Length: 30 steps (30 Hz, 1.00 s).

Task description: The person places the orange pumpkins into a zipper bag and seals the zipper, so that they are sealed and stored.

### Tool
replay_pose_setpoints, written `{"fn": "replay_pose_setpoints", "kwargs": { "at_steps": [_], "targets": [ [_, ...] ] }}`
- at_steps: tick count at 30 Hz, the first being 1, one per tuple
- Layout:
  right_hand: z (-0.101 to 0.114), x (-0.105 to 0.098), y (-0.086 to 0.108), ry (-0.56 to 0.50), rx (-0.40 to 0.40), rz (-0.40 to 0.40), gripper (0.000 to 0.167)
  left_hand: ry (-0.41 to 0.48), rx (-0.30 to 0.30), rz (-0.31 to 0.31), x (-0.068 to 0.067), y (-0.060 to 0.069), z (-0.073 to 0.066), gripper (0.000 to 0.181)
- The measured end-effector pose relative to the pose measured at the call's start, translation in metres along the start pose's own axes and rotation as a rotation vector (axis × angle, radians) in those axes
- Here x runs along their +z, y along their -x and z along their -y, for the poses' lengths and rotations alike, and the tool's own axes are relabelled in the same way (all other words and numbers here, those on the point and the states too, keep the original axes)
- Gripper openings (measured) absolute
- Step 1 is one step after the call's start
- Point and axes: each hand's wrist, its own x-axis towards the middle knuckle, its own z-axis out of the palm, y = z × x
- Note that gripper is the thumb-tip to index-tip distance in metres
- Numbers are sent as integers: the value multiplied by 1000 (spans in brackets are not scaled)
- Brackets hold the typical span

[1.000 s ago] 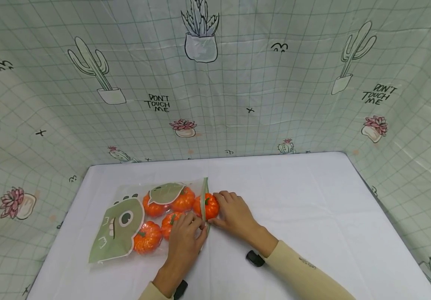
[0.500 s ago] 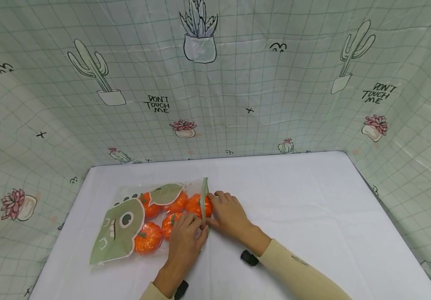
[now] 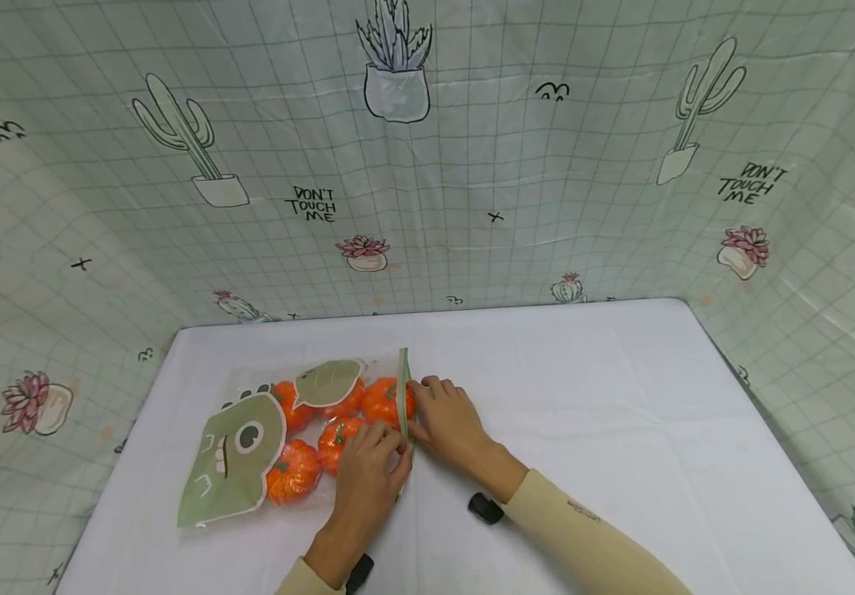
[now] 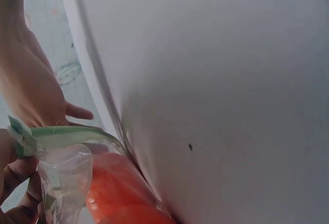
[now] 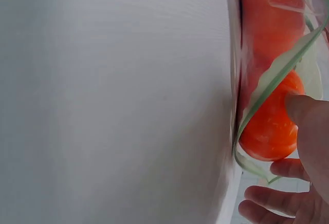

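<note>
A clear zip bag [image 3: 254, 488] with a green dinosaur print lies on the table, holding several small orange pumpkins [image 3: 294, 473]. My left hand [image 3: 372, 475] pinches the near part of its green-edged mouth. Another pumpkin [image 3: 384, 401] sits at that mouth, mostly inside; its right end still shows past the green strip [image 5: 275, 82]. Against that end rests my right hand [image 3: 453, 426], with the thumb [image 5: 303, 108] on the pumpkin and the other fingers fairly straight beside it. In the left wrist view the bag edge [image 4: 67, 134] stands up from the left fingers.
A white cloth covers the table [image 3: 605, 430], whose far edge meets a curtain [image 3: 464, 165] printed with cacti. Black wrist devices [image 3: 486, 508] sit at both wrists, below light sleeves.
My right hand has moved left, pushing the pumpkin from outside the bag mouth to mostly within it. The upper pumpkins inside have shifted left. My left hand has stayed at the edge.
</note>
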Motion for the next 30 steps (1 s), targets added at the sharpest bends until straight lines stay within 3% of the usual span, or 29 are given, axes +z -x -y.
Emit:
{"fn": "replay_pose_setpoints", "kwargs": {
  "at_steps": [9, 30],
  "targets": [
    [1, -3, 1, 61, 13, 28, 56, 3, -23, 25, 0, 0, 0, 24],
    [5, 0, -5, 66, 59, 71, 51, 27, -46, 105, -4, 1, -1, 22]
  ]
}}
